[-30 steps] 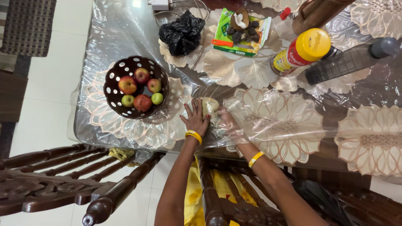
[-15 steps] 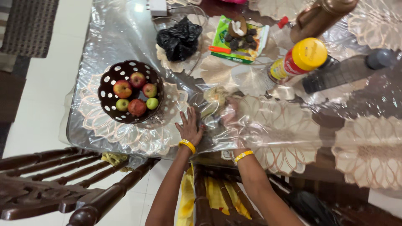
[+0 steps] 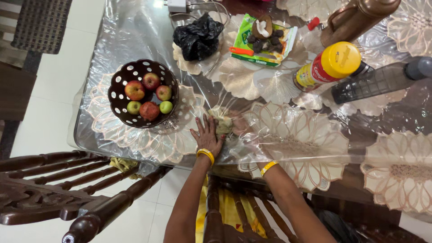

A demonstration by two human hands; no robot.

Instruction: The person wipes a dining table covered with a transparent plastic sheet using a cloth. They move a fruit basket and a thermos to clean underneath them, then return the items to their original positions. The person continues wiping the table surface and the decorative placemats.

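1. Landmark for all positions: the dark perforated fruit bowl on the table.
2. Left hand lies flat on top of the clear plastic table cover, just right of the bowl. Fingers are spread apart and extended, clamped on nothing; the palm appears to pin the sheet so it cannot slide.
3. Right hand sits farther right of the bowl, apparently beneath the plastic cover, since the film blurs it. Whether its fingers are curled or apart cannot be told.
4. A pale crumpled cloth lies between the two hands, touching the left fingertips. It seems to sit under the film against the right hand, which would explain the lifted edge of the sheet.
5. Beyond the bowl, toward the far edge: a black plastic bag and a green packet bearing dark pieces.
6. Well right of the bowl: a yellow-capped jar lying on its side beside a dark bottle.
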